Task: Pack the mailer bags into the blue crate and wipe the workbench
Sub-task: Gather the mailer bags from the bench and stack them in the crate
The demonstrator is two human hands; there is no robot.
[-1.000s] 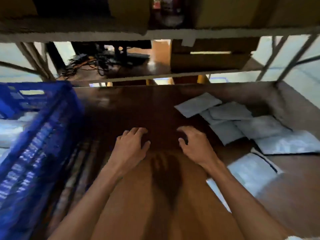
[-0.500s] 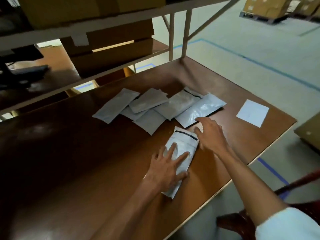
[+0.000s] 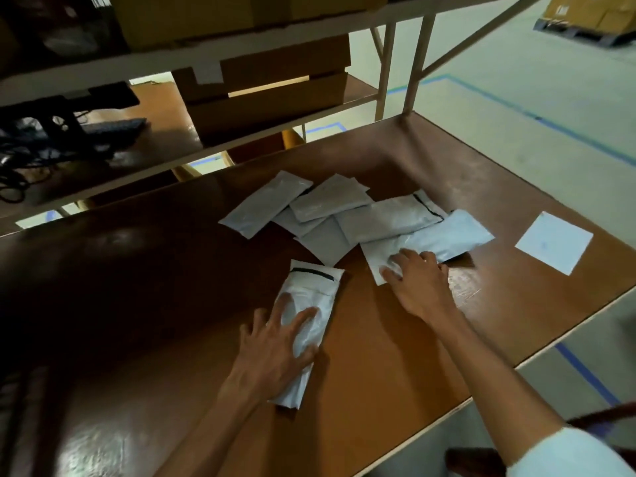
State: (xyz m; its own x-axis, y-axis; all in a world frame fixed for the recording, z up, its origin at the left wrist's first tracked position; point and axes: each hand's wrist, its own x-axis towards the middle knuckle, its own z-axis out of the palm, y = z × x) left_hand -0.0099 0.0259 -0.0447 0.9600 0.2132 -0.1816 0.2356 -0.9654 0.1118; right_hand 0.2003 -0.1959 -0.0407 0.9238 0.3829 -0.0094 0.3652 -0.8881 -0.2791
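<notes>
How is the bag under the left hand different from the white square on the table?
The mailer bag is long and puffy; the white square sheet is flat. The bag has a black strip; the sheet is plain. The left hand rests on the bag; nothing touches the sheet. Both are pale and lie on the workbench.

bare workbench left | mailer pile centre | shelf overhead
</notes>
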